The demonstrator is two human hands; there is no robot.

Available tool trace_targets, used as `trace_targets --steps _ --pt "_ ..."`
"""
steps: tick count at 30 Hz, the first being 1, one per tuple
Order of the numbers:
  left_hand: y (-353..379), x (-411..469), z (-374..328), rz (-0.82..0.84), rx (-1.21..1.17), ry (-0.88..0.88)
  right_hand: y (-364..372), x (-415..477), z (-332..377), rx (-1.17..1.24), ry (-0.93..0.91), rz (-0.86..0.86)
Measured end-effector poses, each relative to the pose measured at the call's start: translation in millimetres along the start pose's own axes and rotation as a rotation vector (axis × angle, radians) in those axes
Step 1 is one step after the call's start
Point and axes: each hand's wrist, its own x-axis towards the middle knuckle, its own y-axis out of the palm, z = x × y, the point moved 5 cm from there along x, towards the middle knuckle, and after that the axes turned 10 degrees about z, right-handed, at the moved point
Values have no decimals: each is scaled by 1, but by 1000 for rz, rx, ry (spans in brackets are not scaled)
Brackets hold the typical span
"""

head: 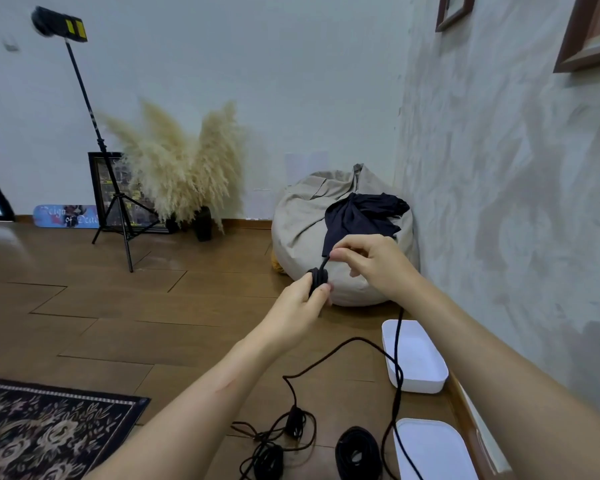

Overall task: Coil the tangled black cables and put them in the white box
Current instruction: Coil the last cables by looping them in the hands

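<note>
I see the left hand (300,299) clenched around a small wound bundle of thin black cable (317,277), held up above the brown wooden floor (118,323). The right hand (371,261) pinches the loose strand just above it. The slack hangs past the rectangular white plastic box (420,362); a finished black coil (357,452) lies nearby.

Only one readable thing here tbh: the long pale-blue printed board with rounded ends (66,215), lying at the far left edge of the brown wooden floor (118,306). It says "Reign" and below that "of Dea…" in white gothic letters. The rest is cut off by the black-framed poster (99,181), whose own print is too blurry to read.
</note>
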Motion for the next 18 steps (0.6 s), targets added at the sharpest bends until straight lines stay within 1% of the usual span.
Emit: trace_targets --steps 2,4,7,9,12,15,18 --pt "5 -1 -3 37 -35 -1 -4 -1 -6 -74 13 -63" --pt "7 -2 -6 63 -81 4 -2 0 -10 -86 17 -85" --pt "4 -3 -12 86 -162 39 7 -4 -19 73 46 9" --pt "0 -4 -16 89 -214 72 14 -6 -22 136 39 79" --pt "-2 -4 -18 66 -322 104 26 -5 -19 242 29 112" --pt "-5 1 -18 25 -467 122 49 -3 -16 379 64 138" --pt "-10 5 -16 -22 -591 127 64 2 -11 585 122 163"
